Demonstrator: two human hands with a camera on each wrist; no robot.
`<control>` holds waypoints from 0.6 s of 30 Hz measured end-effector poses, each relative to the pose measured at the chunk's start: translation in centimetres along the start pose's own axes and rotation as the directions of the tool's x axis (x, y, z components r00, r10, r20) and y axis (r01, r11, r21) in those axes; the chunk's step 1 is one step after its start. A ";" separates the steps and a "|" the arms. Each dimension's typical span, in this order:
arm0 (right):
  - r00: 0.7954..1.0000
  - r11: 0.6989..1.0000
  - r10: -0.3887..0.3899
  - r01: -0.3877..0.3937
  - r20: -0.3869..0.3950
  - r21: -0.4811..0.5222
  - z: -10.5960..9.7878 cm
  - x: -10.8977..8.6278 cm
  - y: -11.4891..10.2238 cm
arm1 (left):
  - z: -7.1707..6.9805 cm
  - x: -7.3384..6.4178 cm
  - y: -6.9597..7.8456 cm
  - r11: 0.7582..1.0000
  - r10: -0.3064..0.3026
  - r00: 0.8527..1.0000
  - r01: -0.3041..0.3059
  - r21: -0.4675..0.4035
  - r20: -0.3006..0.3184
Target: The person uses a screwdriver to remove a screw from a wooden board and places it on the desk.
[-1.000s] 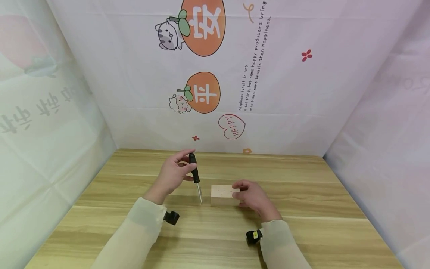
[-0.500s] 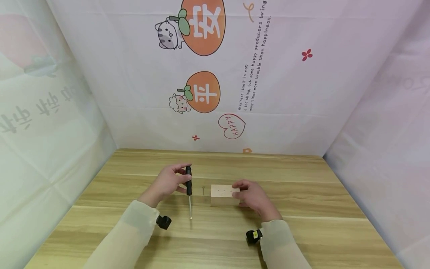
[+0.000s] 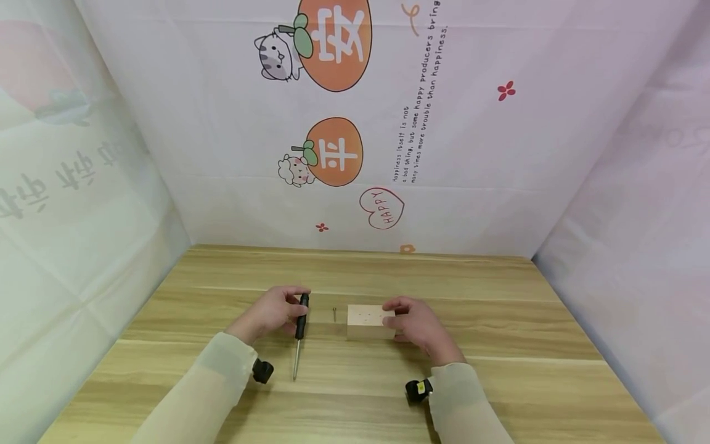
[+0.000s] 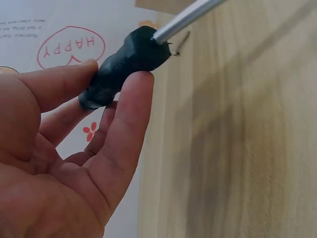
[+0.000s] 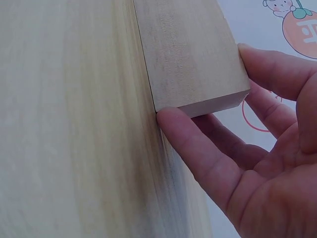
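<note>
My left hand [image 3: 273, 310] pinches the black handle of a screwdriver [image 3: 302, 320] between thumb and fingers. Its metal shaft points down toward the near side of the table. Between that hand and a pale wooden block [image 3: 366, 332] lies a small screw [image 3: 334, 314] on the tabletop; its thread also shows in the left wrist view beyond the handle. My right hand [image 3: 417, 322] grips the block's right end, and in the right wrist view thumb and fingers lie on opposite sides of the block [image 5: 198, 54]. Several small holes dot the block's top face.
The wood-grain table [image 3: 355, 394] is walled in by white printed cloth [image 3: 466, 148] at the back and on both sides. A small black camera is worn on each wrist, the left camera [image 3: 263, 371] and the right camera [image 3: 417, 391].
My left hand has moved left and toward me, lowering the screwdriver away from the block. The screw on the table has come into clear view. My right hand and the block stay in place.
</note>
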State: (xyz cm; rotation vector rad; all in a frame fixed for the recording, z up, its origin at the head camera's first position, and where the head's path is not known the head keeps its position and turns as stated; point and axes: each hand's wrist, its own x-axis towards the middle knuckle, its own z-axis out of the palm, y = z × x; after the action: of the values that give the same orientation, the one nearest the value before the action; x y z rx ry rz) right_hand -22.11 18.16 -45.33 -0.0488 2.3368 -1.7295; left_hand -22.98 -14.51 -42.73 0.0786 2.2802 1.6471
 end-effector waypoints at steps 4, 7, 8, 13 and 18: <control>1.000 1.000 -0.002 0.002 0.003 0.009 0.0 0.1 0.0 | -0.1 0.4 -0.7 1.000 -0.005 1.000 0.005 0.021 0.014; 1.000 1.000 -0.003 0.003 0.001 0.013 0.0 0.1 0.0 | -0.1 0.7 -1.0 0.999 -0.011 1.000 0.010 0.050 0.019; 1.000 1.000 -0.003 0.003 0.000 0.013 0.0 0.1 0.0 | -0.1 0.7 -1.1 0.998 -0.012 1.000 0.011 0.062 0.020; 1.000 1.000 0.000 0.000 0.000 0.015 0.1 0.1 0.1 | -0.1 1.2 -1.2 0.994 -0.026 1.000 0.024 0.111 0.011; 1.000 1.000 0.004 -0.004 0.002 0.019 0.0 0.1 0.1 | 0.1 1.2 -1.0 0.988 -0.037 0.999 0.036 0.152 0.001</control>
State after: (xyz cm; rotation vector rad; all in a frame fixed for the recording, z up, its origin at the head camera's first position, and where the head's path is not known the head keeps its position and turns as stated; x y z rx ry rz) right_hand -22.19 18.16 -45.42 -0.0426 2.3180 -1.7485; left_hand -23.99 -14.51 -43.98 0.0749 2.3869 1.4521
